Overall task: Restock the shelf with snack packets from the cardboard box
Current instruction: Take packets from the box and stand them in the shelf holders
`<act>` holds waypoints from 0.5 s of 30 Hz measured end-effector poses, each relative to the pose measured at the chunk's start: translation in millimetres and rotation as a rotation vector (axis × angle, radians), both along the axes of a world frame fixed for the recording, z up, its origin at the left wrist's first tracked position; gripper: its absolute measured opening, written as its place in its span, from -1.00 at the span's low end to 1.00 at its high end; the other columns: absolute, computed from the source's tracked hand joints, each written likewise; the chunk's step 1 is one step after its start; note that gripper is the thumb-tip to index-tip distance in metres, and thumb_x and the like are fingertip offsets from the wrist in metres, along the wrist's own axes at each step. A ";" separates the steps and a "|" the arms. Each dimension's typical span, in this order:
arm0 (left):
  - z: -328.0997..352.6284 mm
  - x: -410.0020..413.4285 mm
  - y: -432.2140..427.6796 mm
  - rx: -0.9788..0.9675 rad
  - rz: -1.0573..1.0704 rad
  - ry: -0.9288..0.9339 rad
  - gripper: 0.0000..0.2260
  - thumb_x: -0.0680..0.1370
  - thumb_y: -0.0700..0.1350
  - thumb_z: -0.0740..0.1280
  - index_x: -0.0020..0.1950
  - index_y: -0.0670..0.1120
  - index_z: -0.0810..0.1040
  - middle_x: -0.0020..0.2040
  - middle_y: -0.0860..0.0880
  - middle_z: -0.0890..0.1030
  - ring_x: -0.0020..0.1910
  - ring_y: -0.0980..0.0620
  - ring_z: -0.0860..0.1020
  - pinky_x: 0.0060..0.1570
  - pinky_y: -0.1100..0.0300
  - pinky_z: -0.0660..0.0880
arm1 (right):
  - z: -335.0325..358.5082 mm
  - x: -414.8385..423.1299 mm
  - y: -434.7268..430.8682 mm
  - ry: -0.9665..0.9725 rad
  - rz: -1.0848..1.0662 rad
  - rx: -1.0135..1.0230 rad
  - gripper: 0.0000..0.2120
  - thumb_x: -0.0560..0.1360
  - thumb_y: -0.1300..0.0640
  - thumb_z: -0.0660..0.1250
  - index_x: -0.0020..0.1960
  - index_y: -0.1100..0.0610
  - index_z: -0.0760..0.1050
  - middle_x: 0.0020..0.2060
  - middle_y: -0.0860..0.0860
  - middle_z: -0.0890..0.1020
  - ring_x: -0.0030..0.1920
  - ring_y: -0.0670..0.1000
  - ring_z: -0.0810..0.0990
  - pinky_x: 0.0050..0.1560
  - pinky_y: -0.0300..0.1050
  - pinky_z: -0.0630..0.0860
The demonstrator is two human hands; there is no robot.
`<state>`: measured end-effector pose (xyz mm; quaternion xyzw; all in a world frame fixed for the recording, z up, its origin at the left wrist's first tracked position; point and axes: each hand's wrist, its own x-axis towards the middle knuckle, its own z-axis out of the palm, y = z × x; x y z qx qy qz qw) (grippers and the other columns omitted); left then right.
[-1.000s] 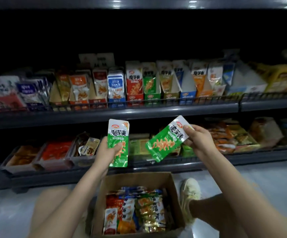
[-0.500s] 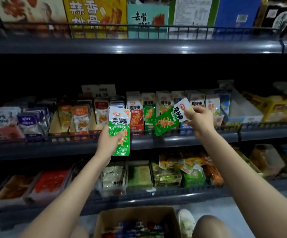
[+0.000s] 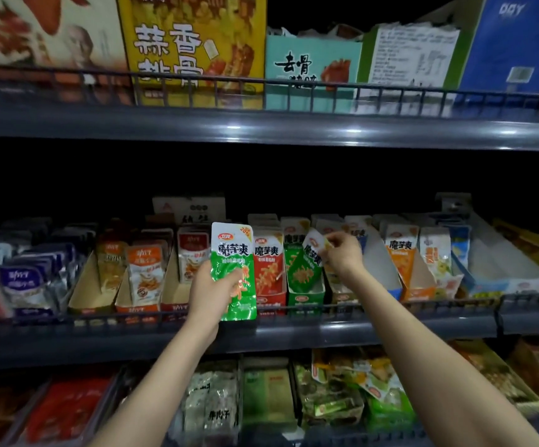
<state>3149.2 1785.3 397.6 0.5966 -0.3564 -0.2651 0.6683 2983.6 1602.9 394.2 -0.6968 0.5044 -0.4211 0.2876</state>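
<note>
My left hand (image 3: 211,290) grips a green and white snack packet (image 3: 234,262) upright in front of the middle shelf (image 3: 374,329). My right hand (image 3: 342,254) pinches the top corner of a second green packet (image 3: 305,267), whose lower end sits inside the green display carton (image 3: 305,296) on that shelf. The cardboard box is out of view.
Rows of open display cartons with red, orange and blue packets fill the middle shelf behind a low wire rail (image 3: 423,306). Large boxes (image 3: 193,50) stand on the top shelf. Trays of mixed snacks (image 3: 342,391) lie on the bottom shelf.
The view has risen, and the cardboard box has left the frame. Both hands moved up to the middle shelf. The right hand lowered its green packet into the green carton.
</note>
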 end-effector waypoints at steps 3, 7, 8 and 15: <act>-4.0 8.6 -10.4 0.018 0.017 -0.004 -0.39 0.54 -0.15 0.36 0.52 -0.11 0.16 0.39 0.09 0.30 0.30 0.07 0.33 0.18 0.16 0.26 | -0.5 1.5 -10.9 0.267 0.023 -0.137 -0.72 0.45 0.20 0.43 0.15 0.06 0.56 -0.01 0.03 0.63 -0.02 0.08 0.58 -0.12 -0.01 0.51; -8.4 12.5 -18.9 0.038 0.016 -0.004 -0.38 0.54 -0.13 0.36 0.53 -0.09 0.15 0.50 -0.05 0.26 0.39 -0.01 0.32 0.25 0.09 0.29 | 4.4 6.0 -26.7 0.443 0.009 -0.268 -0.66 0.47 0.20 0.39 0.24 0.07 0.53 0.15 0.06 0.62 0.11 0.14 0.56 -0.08 -0.06 0.44; -8.7 12.8 -20.1 0.033 0.015 -0.003 -0.38 0.54 -0.13 0.36 0.53 -0.09 0.15 0.50 -0.06 0.26 0.37 0.01 0.33 0.24 0.10 0.30 | 7.2 8.6 -29.7 0.437 0.004 -0.286 -0.66 0.48 0.21 0.39 0.25 0.09 0.53 0.16 0.07 0.61 0.11 0.14 0.56 -0.08 -0.06 0.44; -12.5 18.3 -27.6 0.043 0.027 -0.017 -0.37 0.51 -0.06 0.40 0.52 -0.07 0.20 0.49 -0.05 0.29 0.43 -0.06 0.30 0.39 -0.08 0.27 | 13.1 30.5 -43.7 0.412 0.000 -0.290 -0.75 0.50 0.12 0.38 0.17 0.10 0.59 0.10 0.15 0.64 0.10 0.19 0.57 0.01 0.03 0.52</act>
